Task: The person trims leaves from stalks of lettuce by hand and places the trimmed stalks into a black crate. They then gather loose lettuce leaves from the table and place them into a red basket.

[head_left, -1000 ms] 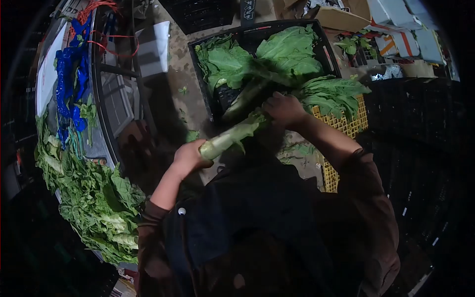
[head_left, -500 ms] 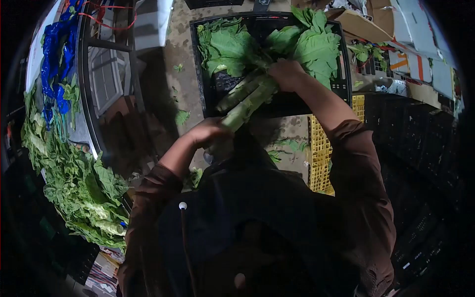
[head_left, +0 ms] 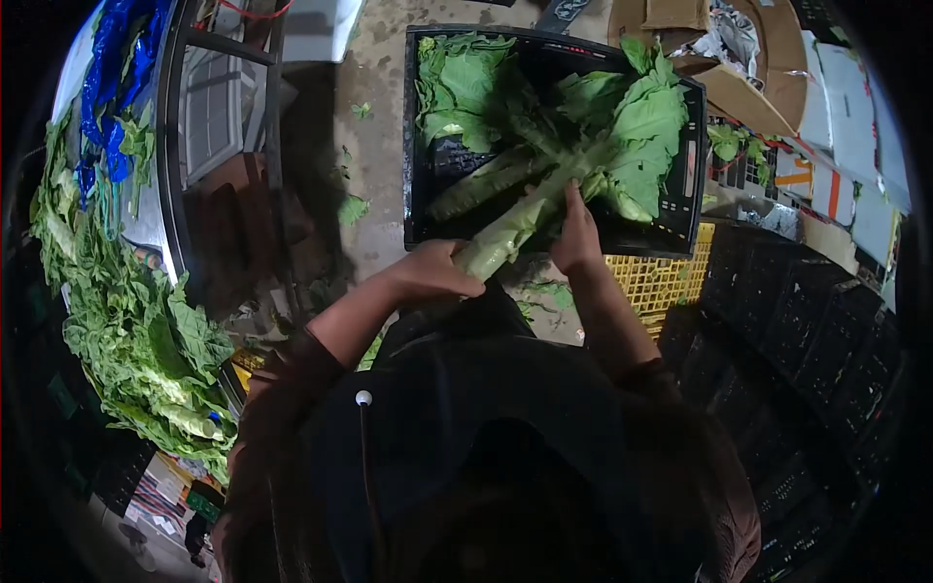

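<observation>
In the head view, the left hand (head_left: 437,272) is closed around the thick, pale lower end of a stalk (head_left: 515,231), with the thumb along its near side. The stalk slants up and to the right from that hand, over the near edge of a black crate (head_left: 410,155), and its leafy top lies toward the crate's right side. The right hand (head_left: 577,233) is at the middle of the stalk, a digit laid against its near side; its other fingers are partly hidden, so how far it is closed cannot be told. In the crate, beyond the held stalk, a second stalk (head_left: 476,189) lies aslant with its thick end toward the left. Broad green leaves (head_left: 466,83) fill the far left corner. The crate is above the wet, stained floor (head_left: 384,107), where leaf scraps (head_left: 352,208) are scattered to its left. A yellow crate (head_left: 671,277) shows past the black crate's near right corner, beside dark crates (head_left: 787,321) along the right. Beyond these are an open carton (head_left: 743,92) and white boxes (head_left: 841,107). On the left, a heap of greens (head_left: 146,330) covers much of a table (head_left: 146,219), near a crumpled blue bag (head_left: 117,87).
</observation>
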A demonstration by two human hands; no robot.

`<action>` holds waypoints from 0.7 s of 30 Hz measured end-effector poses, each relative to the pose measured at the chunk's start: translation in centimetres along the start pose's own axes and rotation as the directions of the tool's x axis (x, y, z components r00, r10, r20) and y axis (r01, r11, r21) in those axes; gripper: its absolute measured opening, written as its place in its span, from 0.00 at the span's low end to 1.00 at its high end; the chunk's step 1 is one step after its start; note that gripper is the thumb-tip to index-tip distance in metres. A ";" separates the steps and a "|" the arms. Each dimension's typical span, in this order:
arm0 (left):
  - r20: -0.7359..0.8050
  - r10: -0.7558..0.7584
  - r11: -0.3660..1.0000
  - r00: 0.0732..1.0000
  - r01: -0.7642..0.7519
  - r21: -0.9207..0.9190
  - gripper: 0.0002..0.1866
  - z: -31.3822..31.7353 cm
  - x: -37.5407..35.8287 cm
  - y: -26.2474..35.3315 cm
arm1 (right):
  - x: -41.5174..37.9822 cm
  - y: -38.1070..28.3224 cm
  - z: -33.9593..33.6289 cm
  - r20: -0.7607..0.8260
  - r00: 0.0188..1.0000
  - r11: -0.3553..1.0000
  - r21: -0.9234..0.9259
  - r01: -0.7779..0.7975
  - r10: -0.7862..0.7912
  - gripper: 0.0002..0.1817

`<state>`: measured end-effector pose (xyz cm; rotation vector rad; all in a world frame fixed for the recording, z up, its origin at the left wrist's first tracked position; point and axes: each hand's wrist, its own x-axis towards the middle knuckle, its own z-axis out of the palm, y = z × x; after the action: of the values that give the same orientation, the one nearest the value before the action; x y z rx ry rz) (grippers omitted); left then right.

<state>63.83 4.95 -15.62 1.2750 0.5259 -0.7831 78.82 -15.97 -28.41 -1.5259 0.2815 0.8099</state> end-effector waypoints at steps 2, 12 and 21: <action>-0.009 0.076 0.997 0.997 -0.076 -0.001 0.35 1.4 1.7 -1.6 | -4.9 -7.1 4.3 -0.011 0.992 0.855 0.508 -0.102 0.124 0.16; -0.335 0.253 0.940 0.908 -0.150 0.305 0.36 0.4 2.7 -0.7 | -5.6 -11.9 -8.0 0.049 0.992 0.991 -0.072 -0.115 0.119 0.12; -0.625 0.090 0.823 0.776 0.295 0.485 0.51 -4.4 4.6 -5.6 | -9.4 -9.7 -13.5 0.287 0.935 0.378 -0.858 0.348 -0.210 0.29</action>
<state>62.79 7.63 -23.62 2.1118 0.9604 -0.6056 82.39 -29.98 -16.02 -2.4392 -0.6591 0.8058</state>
